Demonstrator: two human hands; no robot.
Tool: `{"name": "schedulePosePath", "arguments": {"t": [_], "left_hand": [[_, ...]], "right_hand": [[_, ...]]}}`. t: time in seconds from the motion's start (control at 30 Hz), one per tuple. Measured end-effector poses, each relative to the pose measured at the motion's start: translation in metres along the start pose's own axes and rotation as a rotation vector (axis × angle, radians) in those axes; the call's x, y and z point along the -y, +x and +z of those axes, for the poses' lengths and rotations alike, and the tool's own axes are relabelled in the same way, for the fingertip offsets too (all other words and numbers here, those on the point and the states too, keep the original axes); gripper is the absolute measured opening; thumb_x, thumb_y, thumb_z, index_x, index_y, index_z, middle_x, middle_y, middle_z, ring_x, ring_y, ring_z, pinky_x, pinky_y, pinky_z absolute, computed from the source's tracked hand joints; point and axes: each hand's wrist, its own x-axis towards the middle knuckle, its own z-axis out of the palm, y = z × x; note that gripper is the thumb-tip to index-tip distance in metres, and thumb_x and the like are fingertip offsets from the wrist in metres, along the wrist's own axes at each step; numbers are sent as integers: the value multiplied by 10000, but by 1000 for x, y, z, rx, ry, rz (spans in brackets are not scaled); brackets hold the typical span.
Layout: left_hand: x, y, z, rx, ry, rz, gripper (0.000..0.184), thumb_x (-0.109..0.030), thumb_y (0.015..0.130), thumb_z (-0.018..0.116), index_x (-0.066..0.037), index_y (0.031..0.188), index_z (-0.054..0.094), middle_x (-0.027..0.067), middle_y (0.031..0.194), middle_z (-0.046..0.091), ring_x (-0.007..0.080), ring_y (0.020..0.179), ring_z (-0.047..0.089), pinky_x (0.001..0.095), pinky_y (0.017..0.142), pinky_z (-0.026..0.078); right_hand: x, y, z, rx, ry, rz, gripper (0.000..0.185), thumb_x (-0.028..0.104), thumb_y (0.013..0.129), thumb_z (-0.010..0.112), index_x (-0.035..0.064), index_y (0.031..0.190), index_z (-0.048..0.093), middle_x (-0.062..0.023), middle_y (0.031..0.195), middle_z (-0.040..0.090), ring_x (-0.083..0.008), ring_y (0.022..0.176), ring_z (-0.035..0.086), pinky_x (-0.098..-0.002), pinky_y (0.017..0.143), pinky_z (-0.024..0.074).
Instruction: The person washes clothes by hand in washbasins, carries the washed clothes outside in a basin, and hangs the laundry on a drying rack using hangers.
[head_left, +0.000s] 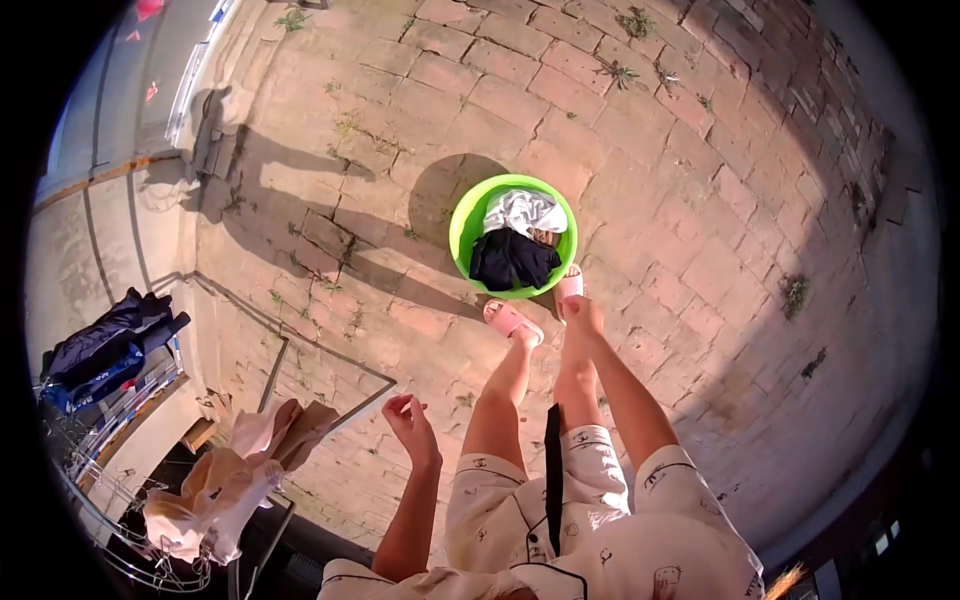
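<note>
My left hand (410,424) is raised beside my body with its fingers loosely bent and apart, and I see nothing in it. My right hand (581,316) reaches forward over my right foot, fingers curled in; no object shows in it. Closest to the right hand is a bright green basin (459,228) on the ground just ahead of my feet. Inside it lie a white cloth garment (524,211) and a black garment (512,260), with a small brownish piece (543,237) between them.
A drying rack (95,455) at the left carries dark clothes (105,335) and beige, pinkish garments (215,480). A thin dark frame (350,408) juts out beside it. Cracked brick paving (640,180) with weeds surrounds the basin. I wear pink slippers (512,321).
</note>
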Motion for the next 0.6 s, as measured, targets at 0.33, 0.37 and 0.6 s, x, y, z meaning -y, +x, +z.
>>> {"name": "schedulePosePath", "arguments": {"t": [0.33, 0.37, 0.6], "left_hand": [[149, 29, 106, 173, -99, -604, 230, -79, 843, 491, -59, 1039, 373, 103, 895, 555, 143, 658, 567, 269, 632, 464], [157, 33, 111, 195, -100, -636, 215, -75, 847, 484, -56, 1036, 382, 107, 893, 561, 144, 666, 570, 268, 635, 468], [142, 54, 115, 230, -172, -676, 124, -103, 873, 463, -42, 981, 453, 101, 856, 571, 133, 666, 565, 258, 629, 466]], "right_hand": [[-1, 193, 156, 168, -565, -813, 733, -35, 660, 569, 182, 1311, 311, -102, 1354, 299, -283, 1233, 300, -404, 970, 317], [18, 198, 167, 140, -655, -944, 748, -34, 664, 558, 200, 1322, 291, -101, 1353, 303, -282, 1231, 306, -425, 968, 315], [0, 188, 239, 348, -795, -725, 333, 121, 719, 559, 89, 1049, 531, -111, 692, 621, -231, 611, 624, -320, 534, 487]]}}
